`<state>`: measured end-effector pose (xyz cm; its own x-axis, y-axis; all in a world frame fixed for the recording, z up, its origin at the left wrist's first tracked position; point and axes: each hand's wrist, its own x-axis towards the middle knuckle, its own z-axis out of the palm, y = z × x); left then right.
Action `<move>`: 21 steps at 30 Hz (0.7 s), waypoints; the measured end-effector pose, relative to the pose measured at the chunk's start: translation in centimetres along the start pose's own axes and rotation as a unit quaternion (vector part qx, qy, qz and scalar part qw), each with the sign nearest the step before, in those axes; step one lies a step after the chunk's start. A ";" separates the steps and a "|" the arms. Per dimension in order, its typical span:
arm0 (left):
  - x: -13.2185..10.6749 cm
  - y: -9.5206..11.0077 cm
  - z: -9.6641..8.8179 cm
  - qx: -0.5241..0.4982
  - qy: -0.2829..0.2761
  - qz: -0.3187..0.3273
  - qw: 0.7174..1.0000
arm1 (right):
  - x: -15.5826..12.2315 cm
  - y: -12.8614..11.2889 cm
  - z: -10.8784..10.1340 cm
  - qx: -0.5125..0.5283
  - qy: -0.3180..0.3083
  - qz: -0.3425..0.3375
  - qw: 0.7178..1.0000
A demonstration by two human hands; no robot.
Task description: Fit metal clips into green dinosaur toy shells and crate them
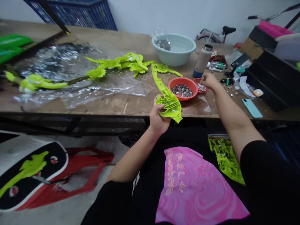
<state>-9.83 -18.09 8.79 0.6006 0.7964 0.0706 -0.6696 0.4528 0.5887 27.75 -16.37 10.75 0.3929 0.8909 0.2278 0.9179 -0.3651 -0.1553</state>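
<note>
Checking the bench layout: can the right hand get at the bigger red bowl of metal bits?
Probably yes. The right hand is at the small red bowl right beside the bigger red bowl, which is uncovered.

Small assembly workshop: worn workbench (117, 104), bowls of metal fasteners (182, 90), plastic parts (126, 62).

Lime-green part (169, 100), long, curved, gripped at its wide end over the table (112, 104) edge; small red dish (201, 92) of metal bits (201, 86) just beyond.
</note>
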 end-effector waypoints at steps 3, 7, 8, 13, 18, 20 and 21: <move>-0.1 1.1 -0.4 0.002 0.014 -0.012 1.000 | 1.7 0.3 0.7 -0.039 -0.105 0.064 0.992; -0.1 2.5 -1.6 0.018 0.034 -0.008 0.999 | 1.6 -0.6 1.3 -0.017 -0.117 0.027 0.993; -0.1 2.8 -1.9 0.019 0.041 -0.005 0.999 | 1.7 -0.5 1.1 -0.011 -0.113 0.023 0.993; 0.4 3.4 -3.0 0.029 0.067 -0.002 0.997 | 2.3 1.5 -0.5 0.025 -0.057 0.033 0.998; 1.0 1.9 -2.6 0.042 0.074 -0.052 0.995 | 2.2 2.9 -1.0 0.045 -0.057 0.056 0.996; 1.1 1.1 -2.3 0.041 0.070 -0.067 0.994 | 1.9 3.3 -0.9 0.050 -0.066 0.053 0.995; 1.0 0.8 -2.2 0.042 0.066 -0.074 0.994 | 1.7 3.4 -0.9 0.053 -0.071 0.052 0.995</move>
<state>-10.69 -16.04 7.59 0.6237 0.7715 -0.1256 -0.5352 0.5386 0.6507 31.59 -16.30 11.44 0.4660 0.8821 0.0684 0.8592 -0.4327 -0.2731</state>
